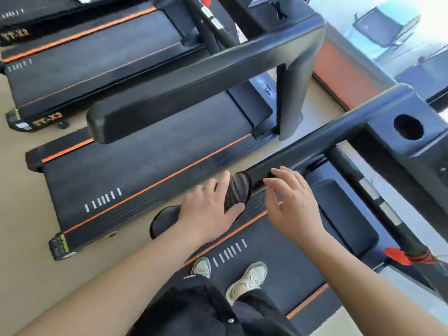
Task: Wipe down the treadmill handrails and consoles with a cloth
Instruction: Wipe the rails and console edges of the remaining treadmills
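1. My left hand (211, 209) has its thumb and fingers curled round the cloth (238, 190), a ribbed dark-brown fabric bunched over the near end of the handrail (303, 146).
2. My right hand (293, 207) hovers just right of the cloth, fingers spread and slack, holding nothing.
3. The handrail is a smooth black bar running far-right to the console (388, 141).
4. Both bare forearms reach in from the near edge.

A: Where is your camera?
B: On your head, facing steeply down, frame tilted. Your left hand (211, 210) and right hand (292, 204) sit close at centre, your shoes (248, 277) near the bottom edge.
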Demonstrator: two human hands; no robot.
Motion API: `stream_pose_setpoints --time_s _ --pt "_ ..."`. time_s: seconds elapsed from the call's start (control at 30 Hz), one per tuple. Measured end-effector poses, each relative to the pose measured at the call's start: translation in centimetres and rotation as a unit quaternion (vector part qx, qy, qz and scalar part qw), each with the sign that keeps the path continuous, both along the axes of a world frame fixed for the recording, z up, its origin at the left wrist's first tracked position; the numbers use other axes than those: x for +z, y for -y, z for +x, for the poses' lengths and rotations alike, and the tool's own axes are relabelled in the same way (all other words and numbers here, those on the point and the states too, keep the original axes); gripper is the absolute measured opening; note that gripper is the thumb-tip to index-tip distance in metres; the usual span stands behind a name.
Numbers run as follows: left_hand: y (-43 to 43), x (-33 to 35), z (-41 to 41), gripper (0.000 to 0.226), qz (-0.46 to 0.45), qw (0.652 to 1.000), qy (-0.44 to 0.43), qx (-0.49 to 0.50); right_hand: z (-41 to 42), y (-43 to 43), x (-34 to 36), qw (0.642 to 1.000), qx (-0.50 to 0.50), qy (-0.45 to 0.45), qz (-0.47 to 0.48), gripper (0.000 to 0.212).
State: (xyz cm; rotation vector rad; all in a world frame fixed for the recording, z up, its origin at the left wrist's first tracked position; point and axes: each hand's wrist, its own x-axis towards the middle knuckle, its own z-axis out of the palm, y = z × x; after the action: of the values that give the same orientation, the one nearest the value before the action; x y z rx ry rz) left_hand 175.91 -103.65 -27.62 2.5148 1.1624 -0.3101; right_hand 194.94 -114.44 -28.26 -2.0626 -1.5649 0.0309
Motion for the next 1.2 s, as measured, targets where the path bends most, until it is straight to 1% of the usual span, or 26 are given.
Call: stream_pose_setpoints --time_s 0.1,0.2,0.3,0.37,0.4,0.47,0.53,0.63,0.8,0.87,0.93,1.0,1.03,1.07,1.13,1.17,1.2 --pt "-1.7 -0.2 5.4 0.100 -0.023 0.999 -0.013 -0.017 5.8 3.3 0.4 0.998 -0.060 -0.004 -0.012 0.019" --pt "-2.0 -0.1 12.1 0.100 -0.009 0.999 -0.014 -0.030 10.6 5.9 1.4 0.993 -0.118 -0.013 -0.006 0.020" --pt "-0.2 -0.3 16.7 0.086 0.088 0.996 -0.006 -0.027 14.8 8.8 2.1 0.988 -0.157 -0.012 0.011 0.021" --pt "1.0 -0.8 17.7 0.076 0.142 0.989 0.004 -0.035 17.3 10.9 2.3 0.984 -0.175 -0.003 0.012 0.021" --pt "1.4 -1.2 17.9 0.073 0.157 0.986 0.021 -0.042 18.3 11.9 2.4 0.983 -0.184 -0.005 0.014 0.021" --pt "1.6 -1.6 18.4 0.070 0.158 0.985 0.044 -0.044 20.1 13.4 2.6 0.977 -0.211 -0.016 0.010 0.021" --pt "1.2 -1.2 20.1 0.071 0.141 0.988 0.051 -0.037 21.7 14.4 2.7 0.969 -0.248 -0.022 -0.011 0.025" --pt "0.8 -0.3 24.4 0.070 0.117 0.989 0.076 -0.039 23.3 15.4 2.6 0.953 -0.299 -0.029 -0.037 0.037" --pt "-0.4 0.8 32.0 0.057 0.033 0.986 0.157 -0.050 26.1 15.3 1.6 0.947 -0.316 0.017 -0.061 0.043" --pt "-1.2 1.0 34.4 0.053 -0.011 0.978 0.199 -0.055 26.8 14.9 1.4 0.937 -0.337 0.017 -0.084 0.049" --pt "-2.2 1.6 36.0 0.043 -0.062 0.967 0.242 -0.040 26.9 14.6 1.1 0.927 -0.361 0.028 -0.098 0.051" --pt "-2.9 2.3 36.5 0.032 -0.119 0.949 0.292 -0.013 26.8 14.3 0.7 0.920 -0.375 0.059 -0.100 0.051" --pt "-2.8 2.6 36.4 0.031 -0.145 0.939 0.313 -0.010 26.8 14.1 0.5 0.916 -0.382 0.068 -0.097 0.051" --pt "-2.3 3.2 36.0 0.032 -0.160 0.929 0.333 -0.025 26.7 13.9 0.4 0.913 -0.392 0.068 -0.091 0.049" --pt "-0.4 3.6 35.1 0.037 -0.188 0.915 0.341 -0.106 26.7 13.5 0.3 0.907 -0.410 0.059 -0.078 0.046" --pt "0.6 3.0 34.7 0.043 -0.198 0.912 0.319 -0.165 26.7 13.3 0.3 0.908 -0.408 0.056 -0.078 0.045" --pt "1.2 1.8 34.4 0.048 -0.180 0.912 0.274 -0.244 26.7 13.2 0.4 0.911 -0.401 0.050 -0.083 0.047"
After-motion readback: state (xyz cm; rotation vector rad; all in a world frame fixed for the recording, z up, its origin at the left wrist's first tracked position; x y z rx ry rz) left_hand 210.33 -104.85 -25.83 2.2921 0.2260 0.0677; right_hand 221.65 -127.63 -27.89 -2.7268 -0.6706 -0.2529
